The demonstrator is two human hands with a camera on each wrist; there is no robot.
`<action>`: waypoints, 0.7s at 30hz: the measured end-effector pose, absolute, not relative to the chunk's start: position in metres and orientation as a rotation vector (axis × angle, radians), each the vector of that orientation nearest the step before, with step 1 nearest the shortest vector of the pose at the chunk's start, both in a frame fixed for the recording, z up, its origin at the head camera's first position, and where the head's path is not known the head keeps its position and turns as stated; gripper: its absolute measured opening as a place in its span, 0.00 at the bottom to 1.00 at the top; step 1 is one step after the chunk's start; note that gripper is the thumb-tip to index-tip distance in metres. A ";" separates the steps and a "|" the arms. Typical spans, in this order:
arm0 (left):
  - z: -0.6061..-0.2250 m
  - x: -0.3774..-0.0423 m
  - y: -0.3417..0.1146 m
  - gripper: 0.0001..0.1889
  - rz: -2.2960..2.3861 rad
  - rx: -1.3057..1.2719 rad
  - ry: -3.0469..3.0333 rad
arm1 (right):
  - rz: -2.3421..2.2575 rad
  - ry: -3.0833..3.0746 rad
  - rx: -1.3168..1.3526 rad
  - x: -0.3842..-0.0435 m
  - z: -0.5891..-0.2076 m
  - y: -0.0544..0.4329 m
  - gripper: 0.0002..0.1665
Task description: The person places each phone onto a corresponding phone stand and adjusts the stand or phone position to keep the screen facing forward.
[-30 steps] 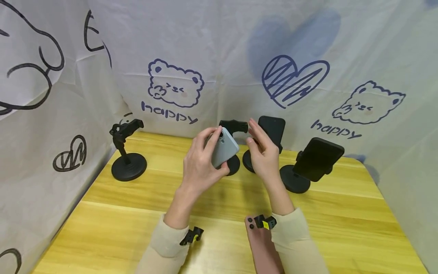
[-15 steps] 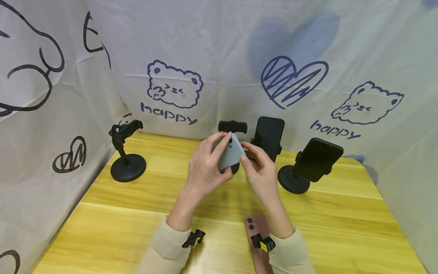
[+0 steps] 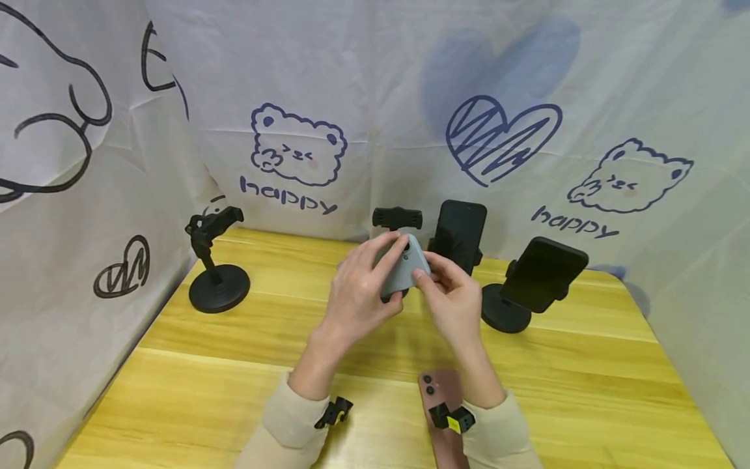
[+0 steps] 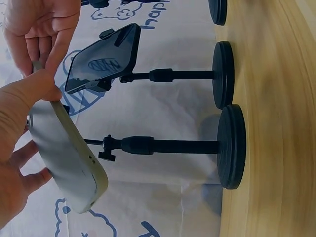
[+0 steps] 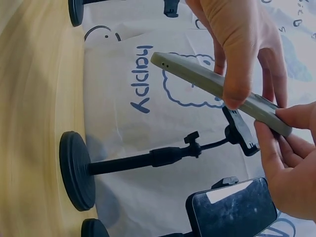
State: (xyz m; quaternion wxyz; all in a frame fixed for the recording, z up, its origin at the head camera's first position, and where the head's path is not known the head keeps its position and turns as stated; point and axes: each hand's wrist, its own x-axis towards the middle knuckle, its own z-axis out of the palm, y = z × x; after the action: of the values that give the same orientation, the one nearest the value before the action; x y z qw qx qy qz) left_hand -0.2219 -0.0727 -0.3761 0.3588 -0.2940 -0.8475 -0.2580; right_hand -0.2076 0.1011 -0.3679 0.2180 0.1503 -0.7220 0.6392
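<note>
A pale blue-grey phone [image 3: 400, 276] is tilted in the air between both hands, its camera side facing the head camera. My left hand [image 3: 359, 290] grips it by its edges, with fingers along the top and thumb below. At the phone's right end, my right hand [image 3: 454, 298] pinches the corner between thumb and fingers, as the right wrist view also shows. Just behind stands a black phone stand [image 3: 397, 217] with a bare clamp; the hands and phone hide much of its pole and base. In the left wrist view the phone [image 4: 69, 153] overlaps that stand's clamp.
Another bare stand [image 3: 219, 288] is at the left. To the right, two stands carry dark phones, one upright phone [image 3: 461, 228] and one tilted phone [image 3: 545, 273]. A pink phone [image 3: 444, 391] lies on the wooden table, partly under the right forearm. Printed cloth hangs behind.
My right hand has come in from apart and taken hold of the phone's right corner. The left hand has shifted slightly right and down with the phone.
</note>
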 end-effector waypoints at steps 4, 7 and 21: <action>-0.376 -0.222 -0.072 0.45 -0.693 -0.792 -2.191 | 1.766 -1.970 0.381 -0.209 -0.369 0.104 0.17; -0.376 -0.222 -0.072 0.43 -0.702 -0.806 -2.188 | 1.791 -1.946 0.356 -0.209 -0.368 0.106 0.17; -0.378 -0.222 -0.072 0.32 -0.576 -0.839 -2.081 | 2.153 -1.685 0.082 -0.209 -0.360 0.109 0.18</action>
State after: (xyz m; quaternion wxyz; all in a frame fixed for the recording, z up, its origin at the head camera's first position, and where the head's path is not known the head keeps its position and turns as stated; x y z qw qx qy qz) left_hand -0.2218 -0.0723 -0.3779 0.4008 -0.3318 -0.8230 -0.2278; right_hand -0.2091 0.1094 -0.3596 0.2020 0.0293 -0.6033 0.7710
